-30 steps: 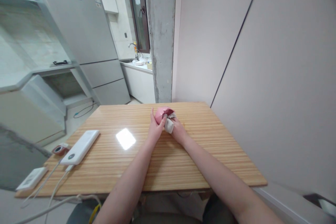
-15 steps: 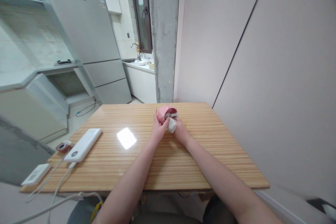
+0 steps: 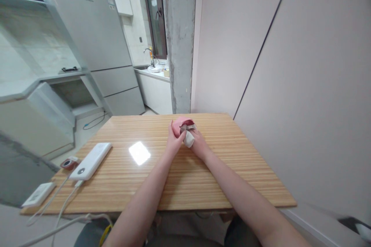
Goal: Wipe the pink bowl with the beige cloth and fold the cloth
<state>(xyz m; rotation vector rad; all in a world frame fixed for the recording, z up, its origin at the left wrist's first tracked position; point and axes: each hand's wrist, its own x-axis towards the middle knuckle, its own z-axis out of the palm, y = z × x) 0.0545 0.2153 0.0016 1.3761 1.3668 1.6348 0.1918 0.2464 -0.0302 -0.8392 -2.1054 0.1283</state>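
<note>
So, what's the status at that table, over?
Left hand clasping pink rounded object. Right hand against pale cloth at the object's opening, grip hidden. White device well off to the left, apart from both hands.

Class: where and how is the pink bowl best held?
Probably by the rounded outer wall of the pink bowl, from the left, where the left grip holds it: its opening tilts toward the person, and the right grip has a cloth there.
</note>
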